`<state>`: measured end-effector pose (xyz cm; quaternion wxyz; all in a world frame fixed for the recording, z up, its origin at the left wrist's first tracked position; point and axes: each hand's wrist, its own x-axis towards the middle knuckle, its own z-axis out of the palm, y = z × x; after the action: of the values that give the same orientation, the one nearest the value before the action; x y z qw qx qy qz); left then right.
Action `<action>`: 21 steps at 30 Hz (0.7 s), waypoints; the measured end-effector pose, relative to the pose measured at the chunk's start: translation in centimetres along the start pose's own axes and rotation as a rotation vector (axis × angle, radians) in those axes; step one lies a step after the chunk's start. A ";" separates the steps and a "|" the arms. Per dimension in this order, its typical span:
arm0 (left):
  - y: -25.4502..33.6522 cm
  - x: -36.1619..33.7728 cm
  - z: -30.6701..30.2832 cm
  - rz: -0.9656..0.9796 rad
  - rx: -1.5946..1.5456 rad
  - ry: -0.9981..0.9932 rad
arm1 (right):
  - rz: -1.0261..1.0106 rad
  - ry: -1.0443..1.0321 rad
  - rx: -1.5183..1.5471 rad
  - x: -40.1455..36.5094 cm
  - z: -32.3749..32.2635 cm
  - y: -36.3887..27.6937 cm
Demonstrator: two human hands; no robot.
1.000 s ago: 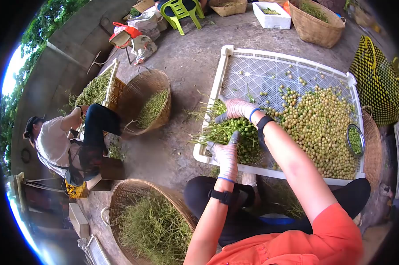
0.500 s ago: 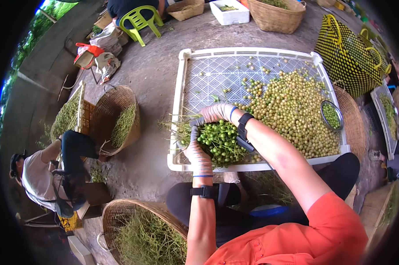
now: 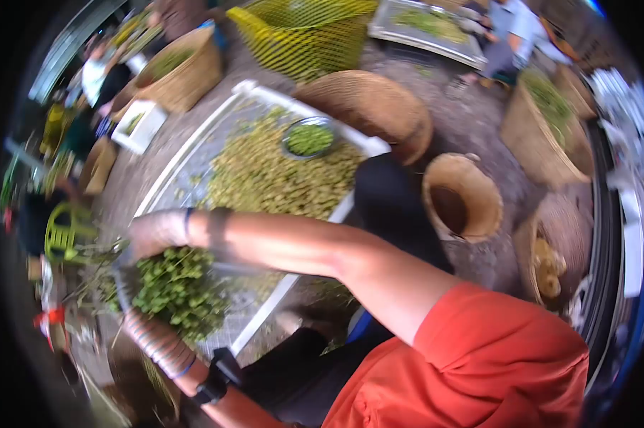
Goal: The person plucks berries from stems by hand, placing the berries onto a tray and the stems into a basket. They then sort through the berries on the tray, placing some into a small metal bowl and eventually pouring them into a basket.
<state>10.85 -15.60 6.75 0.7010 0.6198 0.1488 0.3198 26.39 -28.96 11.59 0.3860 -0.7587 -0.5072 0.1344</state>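
Note:
A bunch of green berries on stems (image 3: 176, 289) is held between my two gloved hands over the near left end of a white mesh tray (image 3: 268, 308). My left hand (image 3: 151, 335), in a striped glove, is closed on its lower side. From above, my right hand (image 3: 158, 232) wraps round the stems; its fingers are blurred. Thin stalks (image 3: 94, 264) stick out to the left beyond both hands. Loose yellowish round berries (image 3: 279, 178) cover much of the tray. A metal-rimmed bowl of green berries (image 3: 309, 138) sits on the tray's far right part.
Behind the tray stand a wide round basket (image 3: 400, 107) and a yellow woven basket (image 3: 308, 43). To the right are a smaller basket (image 3: 464, 189) and a tall basket with stalks (image 3: 543, 135). A person (image 3: 522, 39) sits by another tray (image 3: 436, 36). A green chair (image 3: 65, 232) is at left.
The view has swung to the right, so the tray and hands appear turned and farther left. Both hands still hold the bunch.

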 end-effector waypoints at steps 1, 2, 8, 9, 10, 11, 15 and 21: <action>2.1 -0.4 2.8 -0.045 -0.017 -0.023 | 0.046 0.215 0.220 -1.3 -1.5 0.3; 5.7 -2.2 8.1 -0.109 -0.087 -0.030 | -0.007 0.230 0.145 -3.5 -4.4 -0.6; 11.8 -10.5 25.6 -0.278 -0.007 -0.302 | 0.067 0.271 -0.244 -16.4 -20.4 0.1; 13.7 -15.1 30.7 -0.285 0.133 -0.260 | 0.076 0.344 -0.326 -19.9 -22.3 0.6; 13.3 -15.7 32.6 -0.237 -0.046 -0.431 | 0.072 0.407 -0.400 -23.2 -23.5 0.6; 12.6 -16.1 34.2 -0.181 -0.227 -0.589 | 0.057 0.464 -0.474 -26.5 -24.6 0.4; 5.9 -18.5 43.9 -0.332 -0.378 -0.798 | 0.606 0.593 -0.276 -40.7 -27.5 1.2; -2.6 -29.1 51.8 -0.535 -0.399 -0.861 | 0.849 0.753 -0.247 -56.1 -26.3 14.1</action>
<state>21.00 -74.22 8.49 0.8595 0.4902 -0.0630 -0.1305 26.23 -92.42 8.33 0.3607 -0.9306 0.0016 -0.0619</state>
